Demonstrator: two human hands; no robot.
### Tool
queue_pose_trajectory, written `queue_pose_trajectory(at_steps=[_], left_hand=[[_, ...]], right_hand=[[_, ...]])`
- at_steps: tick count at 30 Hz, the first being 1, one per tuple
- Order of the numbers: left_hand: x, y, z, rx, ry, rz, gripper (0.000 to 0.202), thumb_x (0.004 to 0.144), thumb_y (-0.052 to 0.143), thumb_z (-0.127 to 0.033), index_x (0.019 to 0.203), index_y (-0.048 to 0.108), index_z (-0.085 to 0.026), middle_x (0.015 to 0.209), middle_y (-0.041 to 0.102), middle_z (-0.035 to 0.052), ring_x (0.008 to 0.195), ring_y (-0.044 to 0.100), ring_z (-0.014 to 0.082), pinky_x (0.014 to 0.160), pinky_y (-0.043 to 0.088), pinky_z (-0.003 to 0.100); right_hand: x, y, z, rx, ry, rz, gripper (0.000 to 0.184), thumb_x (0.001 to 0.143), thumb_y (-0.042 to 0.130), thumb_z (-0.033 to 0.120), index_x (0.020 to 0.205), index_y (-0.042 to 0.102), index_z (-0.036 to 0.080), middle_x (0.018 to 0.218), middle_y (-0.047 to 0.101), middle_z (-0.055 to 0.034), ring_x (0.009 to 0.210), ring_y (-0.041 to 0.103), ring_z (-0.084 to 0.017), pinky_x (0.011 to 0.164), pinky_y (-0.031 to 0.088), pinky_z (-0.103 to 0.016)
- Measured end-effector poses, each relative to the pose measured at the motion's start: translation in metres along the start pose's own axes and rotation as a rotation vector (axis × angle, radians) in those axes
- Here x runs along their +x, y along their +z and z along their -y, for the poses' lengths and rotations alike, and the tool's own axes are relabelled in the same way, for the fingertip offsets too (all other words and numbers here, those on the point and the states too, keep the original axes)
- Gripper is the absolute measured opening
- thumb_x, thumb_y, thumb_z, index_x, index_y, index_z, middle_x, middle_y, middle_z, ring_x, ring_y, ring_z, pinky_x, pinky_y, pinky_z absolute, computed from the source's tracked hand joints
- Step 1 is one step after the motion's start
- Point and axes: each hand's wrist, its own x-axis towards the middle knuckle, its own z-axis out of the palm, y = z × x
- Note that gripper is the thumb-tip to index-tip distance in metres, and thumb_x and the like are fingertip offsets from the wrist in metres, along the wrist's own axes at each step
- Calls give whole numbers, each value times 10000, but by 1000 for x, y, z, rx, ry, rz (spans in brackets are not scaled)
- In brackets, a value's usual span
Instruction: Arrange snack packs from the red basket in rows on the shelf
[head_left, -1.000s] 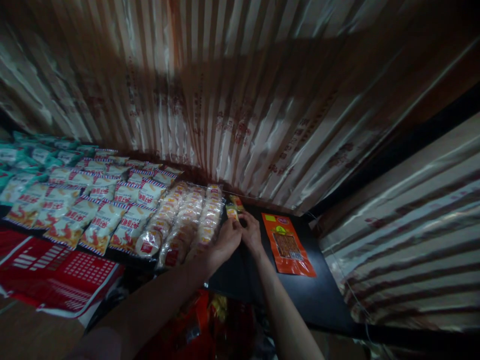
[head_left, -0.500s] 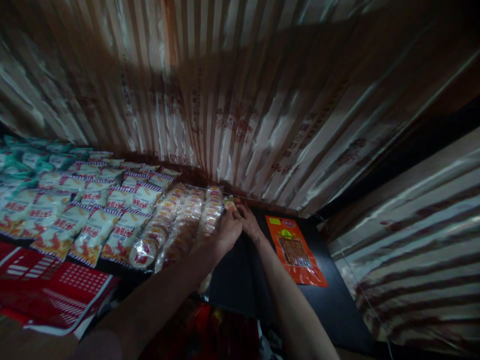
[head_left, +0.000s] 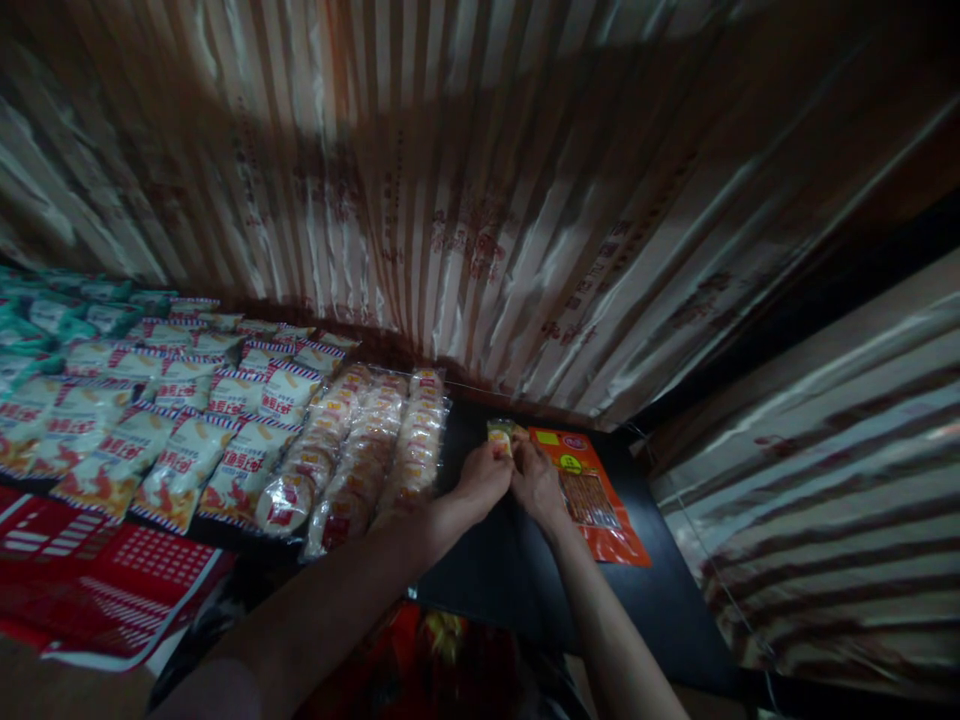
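Observation:
Both my hands meet over a black shelf (head_left: 645,600). My left hand (head_left: 480,480) and my right hand (head_left: 536,480) are closed together on a small yellow snack packet (head_left: 501,434), which stands between them just off the shelf surface. Directly right of my right hand lies a flat orange snack bag (head_left: 600,495). To the left of my left hand lie rows of round cracker packs in clear wrap (head_left: 375,445).
Further left, white-and-orange snack bags with striped edges (head_left: 187,440) lie in rows, with green bags (head_left: 45,315) beyond. A red printed sheet (head_left: 112,580) hangs at the shelf front. Shiny striped foil (head_left: 487,200) covers the back and right walls. Red packaging (head_left: 435,660) sits below.
Both hands, with the small yellow packet, have moved right from beside the cracker rows to a spot next to the orange bag. The camera shifted slightly.

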Motion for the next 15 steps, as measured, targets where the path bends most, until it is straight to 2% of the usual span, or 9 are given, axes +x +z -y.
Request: queue_pose_trajectory(at_steps=[3,7,12,15], left_hand=[[1,1,-5,-7,34,-25,254,835,476,-233,1031,633,-196,1011,688,53,975,610,189,885,461,283],[12,-10,-16,11,79,-91,298,850,459,-228,1103,606,-171,1113,652,84,1054,581,194,932,431,279],[32,-27,-28,100,42,-188,323,877,397,-235,1105,599,-127,1155,612,149,1091,562,242,945,414,314],[42,-30,-30,104,30,-250,317,868,407,-228,1106,589,-124,1166,594,162,1100,552,269,952,404,343]], right_hand=[[0,-7,4,-52,18,-43,190,776,451,331,837,571,196,876,618,-93,857,557,-236,771,432,-354],[19,-3,21,13,79,-61,304,810,431,384,945,600,171,853,645,-96,799,575,-226,703,434,-327],[55,22,34,209,102,4,310,817,452,384,965,644,189,893,678,-82,814,608,-212,706,447,-301],[72,41,34,214,120,43,286,850,438,347,938,659,188,858,691,-84,793,619,-200,707,443,-274]])
